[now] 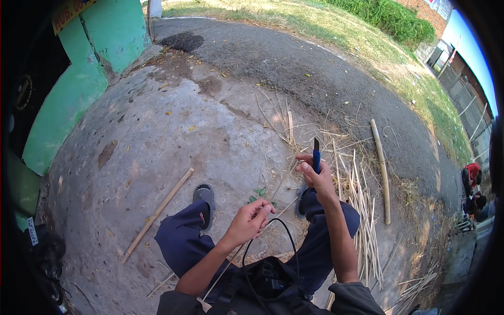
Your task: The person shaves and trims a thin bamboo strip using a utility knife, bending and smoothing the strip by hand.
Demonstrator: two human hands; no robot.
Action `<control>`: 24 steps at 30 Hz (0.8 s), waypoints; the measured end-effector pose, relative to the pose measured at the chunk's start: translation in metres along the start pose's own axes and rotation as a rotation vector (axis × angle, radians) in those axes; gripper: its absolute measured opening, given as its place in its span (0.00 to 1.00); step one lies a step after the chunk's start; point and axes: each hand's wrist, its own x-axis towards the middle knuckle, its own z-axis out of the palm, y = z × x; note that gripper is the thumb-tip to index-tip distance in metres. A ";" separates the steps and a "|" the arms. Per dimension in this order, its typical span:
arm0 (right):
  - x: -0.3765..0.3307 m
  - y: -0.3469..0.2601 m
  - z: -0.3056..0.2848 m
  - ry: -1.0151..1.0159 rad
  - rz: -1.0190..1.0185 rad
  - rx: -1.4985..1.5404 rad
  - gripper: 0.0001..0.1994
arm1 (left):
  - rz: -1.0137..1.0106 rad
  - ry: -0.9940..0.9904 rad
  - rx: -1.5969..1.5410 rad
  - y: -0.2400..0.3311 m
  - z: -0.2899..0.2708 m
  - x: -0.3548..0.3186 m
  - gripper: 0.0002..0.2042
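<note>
A: Checking the right hand (315,176) first: what does it carry?

B: A blue-handled knife with a short dark blade (316,155). The grip is clamped round the handle, blade pointing up and away from the body, above the right knee.

A: And the left hand (251,219)?

B: Its fingers are pinched together on a thin pale bamboo strip (273,197). The strip runs up from near the person's lap, through the fingertips and on toward the right hand. Whether its far end meets the blade cannot be told.

A: Position of the two hands?

B: Near each other but apart; the left sits lower and closer to the body, the right higher and further out.

A: Posture of the person?

B: Seated on the grey concrete ground (173,131), legs in dark blue trousers (181,236), with a dark sandal (204,195) on the left foot. A black cable (286,231) loops over the lap.

A: Surrounding material?

B: A pile of thin split bamboo slivers (362,210) lies on the ground just beside the right leg. A thicker pale bamboo pole (381,170) lies beyond that pile, and a longer pale bamboo stick (157,215) lies to the left of the left leg. A green painted wall (79,89) stands at far left, an asphalt road (315,68) runs across the top, and another person in red (472,176) is at the right edge.
</note>
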 end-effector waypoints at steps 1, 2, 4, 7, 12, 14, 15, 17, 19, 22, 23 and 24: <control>-0.001 0.002 0.004 -0.013 0.014 -0.010 0.19 | 0.005 -0.018 0.011 -0.002 0.003 0.002 0.12; -0.001 0.005 0.006 -0.026 0.028 -0.019 0.19 | 0.009 -0.036 0.021 -0.003 0.005 0.004 0.12; -0.001 0.010 0.008 -0.005 0.060 -0.039 0.17 | 0.001 -0.041 0.050 -0.001 0.010 0.008 0.13; -0.003 0.009 0.006 -0.015 0.080 0.056 0.15 | 0.005 -0.063 0.068 -0.002 0.012 0.013 0.13; -0.006 0.005 0.000 0.141 0.026 0.097 0.12 | 0.034 -0.081 -0.030 -0.006 0.016 0.016 0.13; -0.007 0.004 -0.002 0.163 0.022 0.095 0.12 | 0.045 -0.100 -0.055 -0.010 0.013 0.019 0.12; -0.007 0.004 -0.003 0.171 0.012 0.081 0.12 | 0.042 -0.102 -0.054 -0.011 0.014 0.019 0.12; -0.008 0.002 -0.003 0.181 0.004 0.067 0.13 | 0.047 -0.088 -0.032 -0.010 0.015 0.020 0.11; -0.008 -0.001 -0.001 0.178 0.006 0.030 0.14 | 0.054 -0.059 -0.023 -0.010 0.015 0.019 0.10; -0.010 0.001 0.003 0.150 -0.161 -0.147 0.15 | 0.066 0.031 -0.085 -0.007 0.016 0.022 0.09; -0.012 0.002 0.003 0.146 -0.162 -0.146 0.15 | 0.068 0.089 -0.156 -0.007 0.017 0.023 0.09; -0.016 0.003 0.003 0.058 -0.202 -0.266 0.15 | 0.072 0.097 -0.155 -0.006 0.016 0.023 0.09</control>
